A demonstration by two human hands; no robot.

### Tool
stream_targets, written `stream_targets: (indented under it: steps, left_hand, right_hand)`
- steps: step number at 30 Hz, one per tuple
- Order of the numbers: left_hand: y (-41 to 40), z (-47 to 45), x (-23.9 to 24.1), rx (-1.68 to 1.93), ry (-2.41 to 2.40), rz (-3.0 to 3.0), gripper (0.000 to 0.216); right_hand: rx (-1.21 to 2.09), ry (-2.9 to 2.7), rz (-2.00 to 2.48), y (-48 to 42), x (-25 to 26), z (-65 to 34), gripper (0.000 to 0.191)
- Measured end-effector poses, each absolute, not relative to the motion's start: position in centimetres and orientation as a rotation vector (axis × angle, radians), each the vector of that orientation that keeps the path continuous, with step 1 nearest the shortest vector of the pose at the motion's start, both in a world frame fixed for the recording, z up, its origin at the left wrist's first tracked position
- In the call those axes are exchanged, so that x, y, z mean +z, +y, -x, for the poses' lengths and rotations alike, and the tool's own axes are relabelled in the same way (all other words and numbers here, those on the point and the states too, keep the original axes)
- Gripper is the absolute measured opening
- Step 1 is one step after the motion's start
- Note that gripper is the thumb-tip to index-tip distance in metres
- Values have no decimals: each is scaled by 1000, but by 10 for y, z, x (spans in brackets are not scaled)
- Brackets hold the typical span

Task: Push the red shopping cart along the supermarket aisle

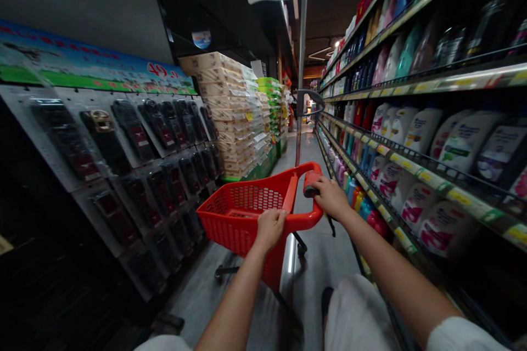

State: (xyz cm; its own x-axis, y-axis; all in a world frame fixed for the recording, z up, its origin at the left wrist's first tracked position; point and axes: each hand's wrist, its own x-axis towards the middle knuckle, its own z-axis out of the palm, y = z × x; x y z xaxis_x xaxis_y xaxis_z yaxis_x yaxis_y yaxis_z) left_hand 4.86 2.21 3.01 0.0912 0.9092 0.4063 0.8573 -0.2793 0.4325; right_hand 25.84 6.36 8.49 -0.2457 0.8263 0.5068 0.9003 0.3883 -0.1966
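A red plastic shopping cart (234, 225) with perforated basket walls stands in front of me, and the visible part of its basket looks bare. My left hand (272, 226) is closed around the near side of the cart's red handle (302, 221). At the handle's right side, my right hand (330, 197) curls its fingers over a small red-and-grey object (311, 182). Its exact kind is unclear, and I cannot tell if it is part of the cart.
Belts in clear packaging (135, 129) hang on the left. Stacked packs (226, 115) line the aisle beyond. Shelves of shampoo bottles (424, 129) run close along the right. A metal pole (302, 55) with a white sign rises ahead. Grey floor (337, 255) shows beneath.
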Motion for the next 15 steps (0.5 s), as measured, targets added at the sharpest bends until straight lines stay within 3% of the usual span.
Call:
stream_targets:
  steps: [9,15]
  left_hand:
    - [-20,-68,37,928,1911,-2237,50]
    - [-38,-60,33,1017,1637,-2248,48]
  right_hand:
    - [-284,-1763,1261,88,122,-278,50]
    - [-83,-2231,1366,74,99,-279,37]
